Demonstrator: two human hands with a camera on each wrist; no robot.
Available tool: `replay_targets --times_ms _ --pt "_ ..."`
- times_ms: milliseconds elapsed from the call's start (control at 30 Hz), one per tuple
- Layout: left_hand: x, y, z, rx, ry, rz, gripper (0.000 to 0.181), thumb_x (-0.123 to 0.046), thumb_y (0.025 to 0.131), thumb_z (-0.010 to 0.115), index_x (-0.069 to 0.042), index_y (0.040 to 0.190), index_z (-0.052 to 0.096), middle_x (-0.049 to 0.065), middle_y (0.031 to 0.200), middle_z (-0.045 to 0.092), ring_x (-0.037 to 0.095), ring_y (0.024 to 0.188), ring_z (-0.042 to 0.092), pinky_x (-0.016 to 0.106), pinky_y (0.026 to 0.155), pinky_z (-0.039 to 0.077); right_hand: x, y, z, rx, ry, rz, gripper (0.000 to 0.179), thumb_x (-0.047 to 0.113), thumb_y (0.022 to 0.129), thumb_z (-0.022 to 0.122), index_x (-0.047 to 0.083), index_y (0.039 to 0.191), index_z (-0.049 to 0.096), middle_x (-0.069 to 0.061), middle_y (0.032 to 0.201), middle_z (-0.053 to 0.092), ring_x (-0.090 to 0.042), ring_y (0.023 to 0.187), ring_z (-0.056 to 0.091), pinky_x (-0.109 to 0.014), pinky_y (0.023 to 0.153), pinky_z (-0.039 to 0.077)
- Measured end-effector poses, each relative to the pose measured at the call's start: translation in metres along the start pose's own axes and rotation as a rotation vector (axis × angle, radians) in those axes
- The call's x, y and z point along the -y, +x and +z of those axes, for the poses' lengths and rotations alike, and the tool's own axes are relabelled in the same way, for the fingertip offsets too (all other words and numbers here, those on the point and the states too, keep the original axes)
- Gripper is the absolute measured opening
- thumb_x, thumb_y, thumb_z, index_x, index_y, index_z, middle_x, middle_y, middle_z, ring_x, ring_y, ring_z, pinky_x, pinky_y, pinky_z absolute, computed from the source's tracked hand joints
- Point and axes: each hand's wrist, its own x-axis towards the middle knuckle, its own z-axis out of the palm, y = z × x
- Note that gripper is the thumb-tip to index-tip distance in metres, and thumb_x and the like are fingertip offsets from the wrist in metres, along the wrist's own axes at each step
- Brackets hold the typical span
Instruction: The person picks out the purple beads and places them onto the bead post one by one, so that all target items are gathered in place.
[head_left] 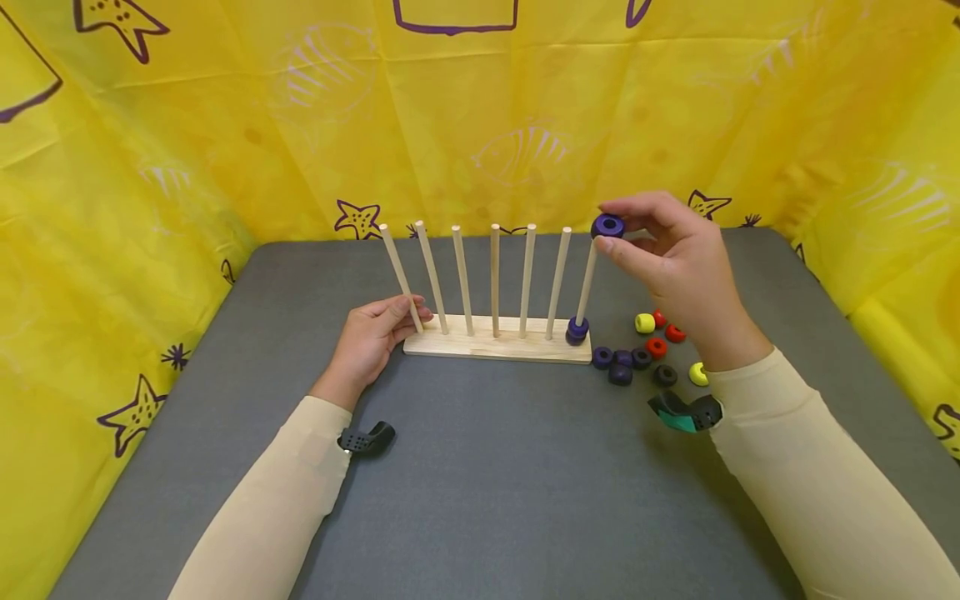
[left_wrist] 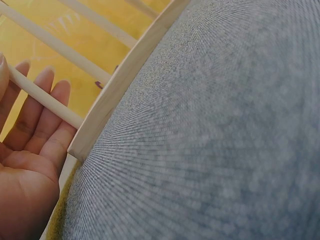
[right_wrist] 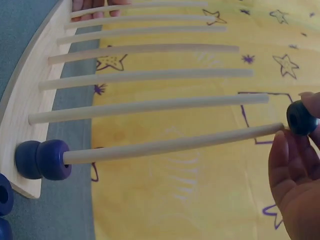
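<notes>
A wooden peg rack [head_left: 480, 348] with a row of upright pegs stands on the grey table. My left hand [head_left: 372, 337] holds it at the left end, thumb and fingers around the leftmost peg [left_wrist: 45, 97]. At the tip of the rightmost peg [right_wrist: 175, 145], my right hand [head_left: 686, 271] pinches a purple bead [head_left: 607, 226] between thumb and fingers. In the right wrist view that held bead [right_wrist: 300, 118] is right beside the tip; whether it touches cannot be told. Two purple beads [right_wrist: 53, 159] are stacked at the foot of the same peg.
Right of the rack lie several loose purple beads [head_left: 620, 374], red beads [head_left: 656, 347], yellow beads [head_left: 644, 323] and a black bead [head_left: 664, 375]. A yellow patterned cloth [head_left: 450, 108] hangs behind the table [head_left: 480, 483] and along its sides.
</notes>
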Motion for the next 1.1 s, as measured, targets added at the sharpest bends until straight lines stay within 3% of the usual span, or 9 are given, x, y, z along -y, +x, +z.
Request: replay_targets --times_ms 500,767,1100 --pt "-0.003 0.000 0.000 -0.001 0.004 -0.006 0.049 -0.022 0.115 0.060 0.021 0.137 0.061 0.014 0.113 0.077 0.025 0.110 0.076 0.037 0.099 0.059 -0.006 0.010 0.002 0.010 0.036 0.066 0.033 -0.003 0.099 0.080 0.003 0.130 0.077 -0.012 0.121 0.070 -0.027 0.107 0.065 -0.025 0.092 0.058" --pt "-0.001 0.000 0.001 0.001 -0.006 -0.010 0.050 -0.022 0.115 0.059 0.022 0.138 0.059 0.015 0.114 0.077 0.025 0.110 0.075 0.037 0.099 0.059 -0.012 0.010 0.003 0.032 -0.011 0.103 0.029 0.003 0.100 0.080 0.005 0.129 0.077 -0.009 0.119 0.072 -0.025 0.106 0.066 -0.024 0.088 0.058" --pt "-0.001 0.000 0.001 -0.002 -0.005 -0.013 0.050 -0.021 0.115 0.059 0.023 0.138 0.059 0.014 0.113 0.077 0.024 0.110 0.076 0.037 0.099 0.059 -0.009 0.009 -0.002 0.019 -0.029 0.141 0.027 0.011 0.102 0.081 0.007 0.128 0.077 -0.010 0.120 0.073 -0.023 0.112 0.067 -0.029 0.095 0.056"
